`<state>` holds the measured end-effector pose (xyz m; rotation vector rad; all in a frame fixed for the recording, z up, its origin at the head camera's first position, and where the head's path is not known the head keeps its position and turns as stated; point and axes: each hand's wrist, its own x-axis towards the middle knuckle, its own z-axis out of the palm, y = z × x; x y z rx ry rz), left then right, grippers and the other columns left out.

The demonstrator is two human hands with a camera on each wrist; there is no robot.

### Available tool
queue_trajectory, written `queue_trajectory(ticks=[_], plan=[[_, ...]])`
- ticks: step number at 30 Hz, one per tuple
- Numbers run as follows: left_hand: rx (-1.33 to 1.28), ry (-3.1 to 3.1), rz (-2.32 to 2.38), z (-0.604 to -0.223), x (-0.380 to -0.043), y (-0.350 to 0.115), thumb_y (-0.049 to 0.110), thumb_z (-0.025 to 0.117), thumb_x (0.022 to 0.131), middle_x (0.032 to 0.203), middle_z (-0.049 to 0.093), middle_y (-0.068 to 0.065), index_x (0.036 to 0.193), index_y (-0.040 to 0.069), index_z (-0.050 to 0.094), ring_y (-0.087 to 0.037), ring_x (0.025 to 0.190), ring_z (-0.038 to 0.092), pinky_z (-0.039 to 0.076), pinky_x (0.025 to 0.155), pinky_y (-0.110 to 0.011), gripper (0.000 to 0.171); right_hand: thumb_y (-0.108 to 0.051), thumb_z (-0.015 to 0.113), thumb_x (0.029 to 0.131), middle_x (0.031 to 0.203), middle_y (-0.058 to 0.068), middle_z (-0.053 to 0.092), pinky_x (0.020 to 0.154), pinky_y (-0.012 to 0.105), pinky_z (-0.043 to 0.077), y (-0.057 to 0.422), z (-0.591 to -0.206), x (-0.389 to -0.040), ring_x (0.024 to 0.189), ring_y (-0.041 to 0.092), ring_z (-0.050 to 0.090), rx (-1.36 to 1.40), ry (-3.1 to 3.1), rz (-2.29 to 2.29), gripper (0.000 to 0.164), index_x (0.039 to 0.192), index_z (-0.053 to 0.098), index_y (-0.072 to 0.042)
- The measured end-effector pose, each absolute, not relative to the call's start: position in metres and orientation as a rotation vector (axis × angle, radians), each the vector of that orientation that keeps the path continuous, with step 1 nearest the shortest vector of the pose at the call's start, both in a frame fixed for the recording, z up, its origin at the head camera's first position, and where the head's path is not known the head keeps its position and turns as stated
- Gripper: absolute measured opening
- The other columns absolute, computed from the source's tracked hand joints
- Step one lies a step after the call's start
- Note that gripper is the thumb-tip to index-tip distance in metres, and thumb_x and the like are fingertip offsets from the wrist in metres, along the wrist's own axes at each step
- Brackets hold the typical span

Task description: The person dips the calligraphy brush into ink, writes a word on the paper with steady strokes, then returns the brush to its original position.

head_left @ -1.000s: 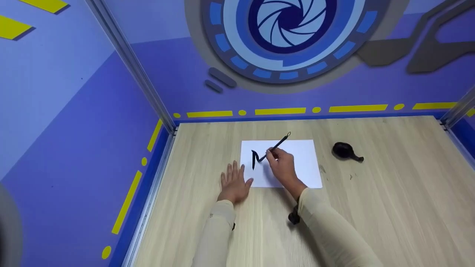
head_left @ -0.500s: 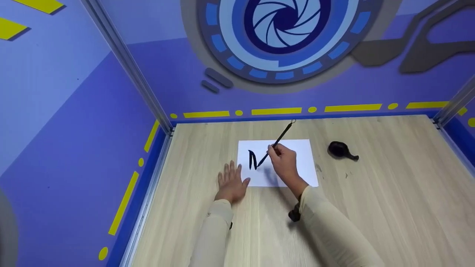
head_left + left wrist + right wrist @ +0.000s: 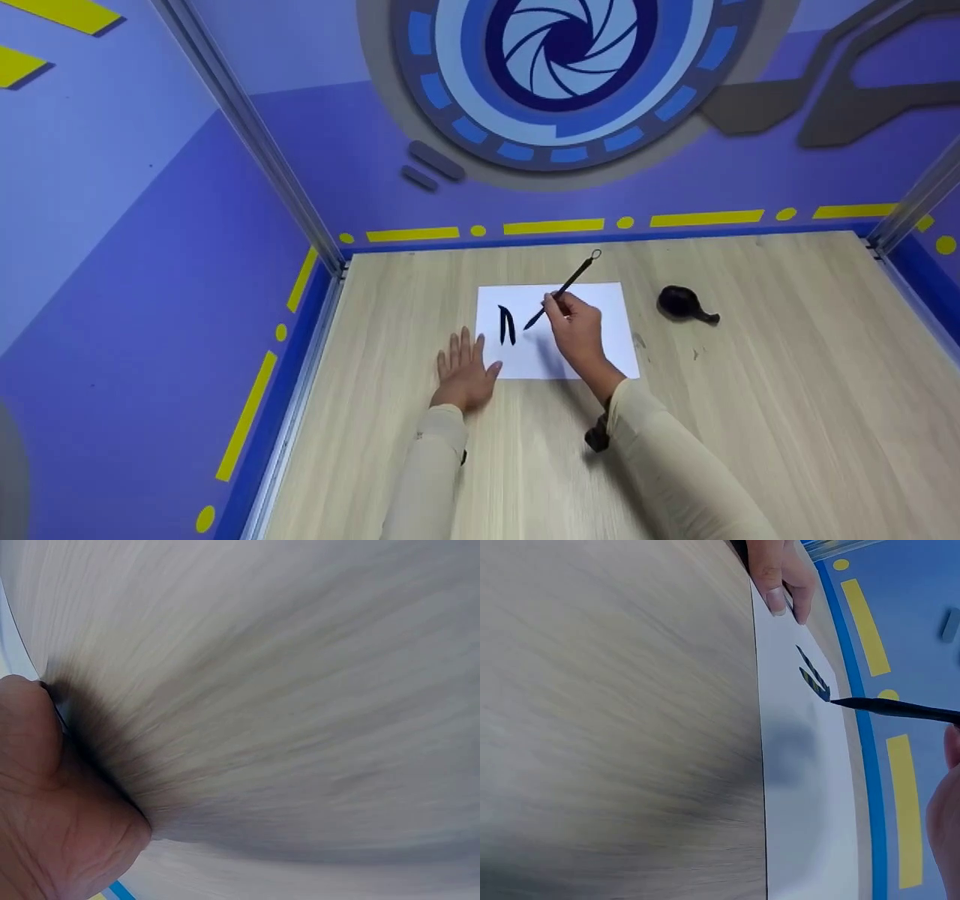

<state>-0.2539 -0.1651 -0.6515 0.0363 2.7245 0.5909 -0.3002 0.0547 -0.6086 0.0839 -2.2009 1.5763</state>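
The brush (image 3: 576, 275) slants over the paper (image 3: 532, 361), tip low and to the left, far end up and to the right, away from the person. Its tip is just right of two black strokes (image 3: 502, 326), which lie between it and the left hand's fingertips; whether the tip touches the paper cannot be told. The right hand (image 3: 579, 330) is the nearer one, pinching the slim, dark shaft between thumb and fingers. The left hand (image 3: 465, 381) lies flat at the paper's left edge, fingers spread, thumb and forefinger overlapping the sheet and the rest on the table (image 3: 757, 420). The paper is white, smooth and rectangular, its long side running left to right; the strokes are narrow and nearly upright, joined or almost so at the top. The brush ends in a small loop. To the paper's right sits a glossy black dish (image 3: 679, 301), rounded, with a short handle. The table has pale, streaked wood grain; behind it stands a blue-violet wall (image 3: 330, 150) with flat yellow bars.
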Motion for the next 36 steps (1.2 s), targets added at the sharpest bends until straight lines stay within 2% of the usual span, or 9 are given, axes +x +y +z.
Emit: queue_trajectory(ticks=[4,13,26,36], plan=[[0.025,2.715,0.579,-0.652,-0.255,-0.165,0.059,0.032,0.113,0.182,-0.017,-0.008,0.174,0.024,0.006,-0.033,0.169,-0.018,-0.01,0.136,-0.061,0.075,-0.021,0.074,0.101,0.085,0.008,0.082,0.061,0.018,0.045,0.056,-0.609,-0.3,0.076,0.012,0.07,0.066,-2.201,1.585,0.018,0.092,0.083,-0.009],[0.036,2.706,0.62,-0.64,-0.249,-0.163,0.054,0.034,0.114,0.182,-0.014,-0.011,0.174,0.02,0.009,-0.035,0.169,-0.016,-0.009,0.136,-0.061,0.073,-0.024,0.075,0.102,0.086,0.011,0.082,0.062,0.018,0.047,0.057,-0.611,-0.296,0.077,0.013,0.071,0.039,-2.206,1.6,0.019,0.096,0.084,-0.008],[0.063,2.743,0.649,-0.638,-0.246,-0.165,0.053,0.036,0.114,0.183,-0.01,-0.013,0.174,0.017,0.013,-0.038,0.17,-0.013,-0.008,0.135,-0.064,0.073,-0.027,0.072,0.104,0.093,0.014,0.083,0.068,0.019,0.052,0.056,-0.614,-0.294,0.082,0.02,0.076,0.007,-2.179,1.611,0.02,0.104,0.083,-0.01],[0.046,2.739,0.586,-0.637,-0.247,-0.163,0.055,0.034,0.114,0.183,-0.011,-0.011,0.174,0.02,0.011,-0.036,0.17,-0.012,-0.004,0.136,-0.062,0.073,-0.025,0.073,0.103,0.09,0.01,0.082,0.07,0.019,0.052,0.055,-0.616,-0.292,0.083,0.019,0.075,-0.09,-2.153,1.635,0.019,0.106,0.083,-0.009]])
